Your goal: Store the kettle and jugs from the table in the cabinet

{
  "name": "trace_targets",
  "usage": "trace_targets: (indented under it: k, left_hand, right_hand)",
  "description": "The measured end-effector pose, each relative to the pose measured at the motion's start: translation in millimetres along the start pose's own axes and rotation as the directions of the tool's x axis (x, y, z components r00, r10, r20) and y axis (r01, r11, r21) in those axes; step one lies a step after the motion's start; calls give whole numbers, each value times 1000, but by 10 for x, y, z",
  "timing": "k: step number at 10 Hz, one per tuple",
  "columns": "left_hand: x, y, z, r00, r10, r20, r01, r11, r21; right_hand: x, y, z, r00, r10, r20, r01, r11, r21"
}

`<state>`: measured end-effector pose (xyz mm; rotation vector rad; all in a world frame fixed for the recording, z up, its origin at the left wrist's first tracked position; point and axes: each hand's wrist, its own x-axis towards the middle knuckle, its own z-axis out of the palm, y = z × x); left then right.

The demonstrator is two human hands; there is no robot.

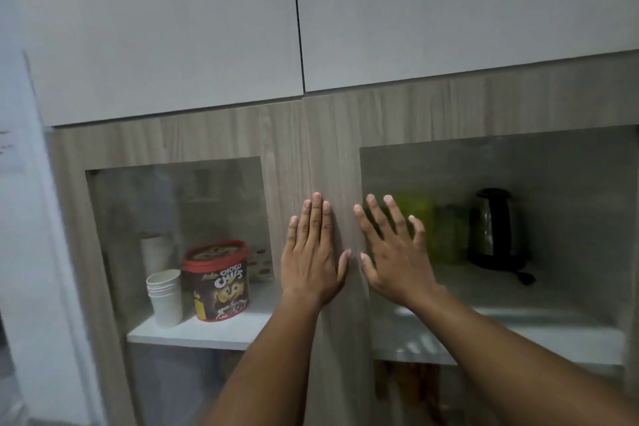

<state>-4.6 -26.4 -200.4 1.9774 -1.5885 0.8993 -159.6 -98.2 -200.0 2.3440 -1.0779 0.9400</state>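
We press both palms flat, fingers spread, gripping nothing: left hand (313, 252) and right hand (390, 252) on the wooden frames of the cabinet doors (332, 156). Behind the right glass pane, the kettle (492, 228) stands on the shelf (518, 328) beside blurred green jugs (439, 232).

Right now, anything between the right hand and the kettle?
Yes: the glass door. The kettle and green jugs sit on the shelf behind it. The right hand lies flat on that door, the left hand on the neighbouring one.
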Motion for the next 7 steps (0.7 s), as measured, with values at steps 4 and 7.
trace_targets:
  k: [4, 7]
  left_hand:
    - [157, -2, 139, 997, -18, 81, 19, 1000, -18]
    - [30, -72, -406, 932, 65, 355, -30, 994, -101]
  right_hand:
    - [175, 117, 263, 1000, -22, 19, 22, 1000, 21]
    - [193, -26, -407, 955, 1, 295, -25, 997, 77]
